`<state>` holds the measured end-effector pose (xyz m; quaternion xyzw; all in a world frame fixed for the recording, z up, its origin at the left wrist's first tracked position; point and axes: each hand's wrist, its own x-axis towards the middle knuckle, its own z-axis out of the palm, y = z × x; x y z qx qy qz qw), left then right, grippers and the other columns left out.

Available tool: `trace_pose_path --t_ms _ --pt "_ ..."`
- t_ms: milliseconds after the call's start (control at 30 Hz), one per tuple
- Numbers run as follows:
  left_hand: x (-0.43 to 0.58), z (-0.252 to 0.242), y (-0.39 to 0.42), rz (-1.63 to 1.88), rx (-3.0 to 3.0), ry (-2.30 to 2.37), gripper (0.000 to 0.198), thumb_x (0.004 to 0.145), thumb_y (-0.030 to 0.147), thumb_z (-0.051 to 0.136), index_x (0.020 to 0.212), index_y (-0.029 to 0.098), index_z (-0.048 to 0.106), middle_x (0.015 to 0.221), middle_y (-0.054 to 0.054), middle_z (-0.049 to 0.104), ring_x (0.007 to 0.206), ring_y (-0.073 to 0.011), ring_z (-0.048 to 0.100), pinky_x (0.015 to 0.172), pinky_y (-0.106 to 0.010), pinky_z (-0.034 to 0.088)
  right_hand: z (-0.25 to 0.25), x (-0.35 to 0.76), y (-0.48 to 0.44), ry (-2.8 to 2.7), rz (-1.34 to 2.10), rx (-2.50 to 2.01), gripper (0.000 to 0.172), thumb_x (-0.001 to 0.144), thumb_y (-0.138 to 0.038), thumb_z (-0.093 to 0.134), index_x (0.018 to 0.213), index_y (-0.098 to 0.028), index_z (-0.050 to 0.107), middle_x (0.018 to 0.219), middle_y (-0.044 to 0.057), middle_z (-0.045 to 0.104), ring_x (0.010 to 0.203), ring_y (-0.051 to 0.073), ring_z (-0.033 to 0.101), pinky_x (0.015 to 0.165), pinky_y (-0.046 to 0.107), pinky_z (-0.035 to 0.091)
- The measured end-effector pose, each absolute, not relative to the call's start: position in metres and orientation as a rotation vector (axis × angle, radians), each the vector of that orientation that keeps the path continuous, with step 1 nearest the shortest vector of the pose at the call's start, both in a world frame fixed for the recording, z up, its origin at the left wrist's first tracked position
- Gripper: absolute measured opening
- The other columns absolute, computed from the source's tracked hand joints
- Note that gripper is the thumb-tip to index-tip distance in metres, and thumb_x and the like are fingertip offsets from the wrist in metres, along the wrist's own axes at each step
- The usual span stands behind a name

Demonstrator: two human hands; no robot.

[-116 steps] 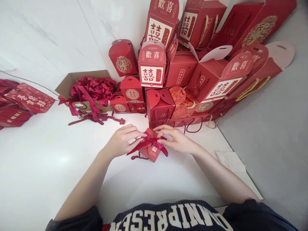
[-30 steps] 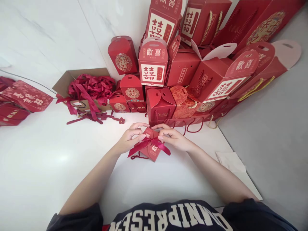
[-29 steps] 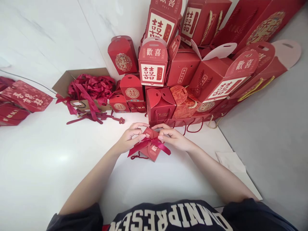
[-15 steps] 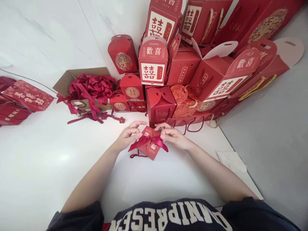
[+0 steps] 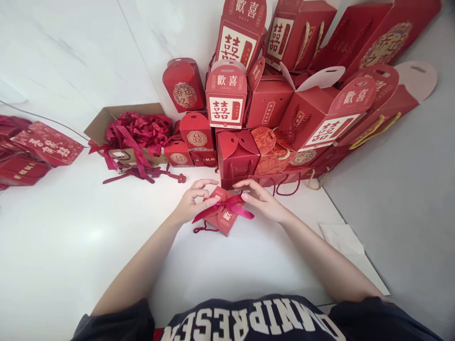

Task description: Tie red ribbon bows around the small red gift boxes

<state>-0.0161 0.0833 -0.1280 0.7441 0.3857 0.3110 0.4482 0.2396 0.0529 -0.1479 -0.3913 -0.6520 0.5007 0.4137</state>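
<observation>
One broad, smooth white table [image 5: 53,265] is set against a white marble-veined wall [image 5: 78,52]. Much of its far right side is taken up by a tall stack of red cardboard gift boxes [image 5: 270,106], some marked with cream panels and some fitted with twisted red or gold cord handles. At the far left, a smaller group of patterned red boxes [image 5: 53,147] is cut off by the picture's edge. Between the two groups, an open brown cardboard carton [image 5: 99,122] is seen, filled with a heap of crumpled dark-red ribbons [image 5: 138,132], some of which are draped over its front. In front of the stack, the left hand [image 5: 194,201] and the right hand [image 5: 261,201] are held apart, with thumbs and forefingers spread. Between them, a small red card box [image 5: 218,220] is rested on the table, its rounded flaps folded together at the top. Across it, a glossy crimson ribbon [image 5: 234,208] is tied in a bow; its left part is met by the left thumb and its right loop by the right thumb, though whether it is pinched by either hand cannot be told. Beside the box's near left edge, a thin, twisted dark-red cord [image 5: 205,229] is laid on the tabletop. Near the carton, a tiny dark-red flower-shaped ornament [image 5: 181,178] is seen.
</observation>
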Motion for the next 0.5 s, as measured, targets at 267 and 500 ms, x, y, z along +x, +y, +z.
trace_pose_path --t_ms 267,500 --pt "-0.005 -0.123 0.075 0.694 1.883 1.146 0.027 0.076 0.048 0.07 0.075 0.021 0.073 0.121 -0.007 0.06 0.114 -0.0251 0.057 0.102 -0.041 0.044 -0.135 0.242 0.025 -1.818 1.351 -1.295 0.05 0.092 -0.057 0.045 0.067 -0.018 0.061 0.066 0.002 0.064 0.065 0.016 0.06 0.067 0.028 0.046" --pt "-0.003 -0.127 0.075 0.703 1.818 1.153 0.03 0.074 0.049 0.071 0.068 0.019 0.07 0.119 -0.007 0.061 0.109 -0.0243 0.06 0.101 -0.04 0.046 -0.131 0.238 0.012 -1.499 1.817 -1.093 0.044 0.088 -0.056 0.055 0.067 -0.017 0.057 0.055 -0.002 0.059 0.047 0.011 0.055 0.049 0.022 0.045"
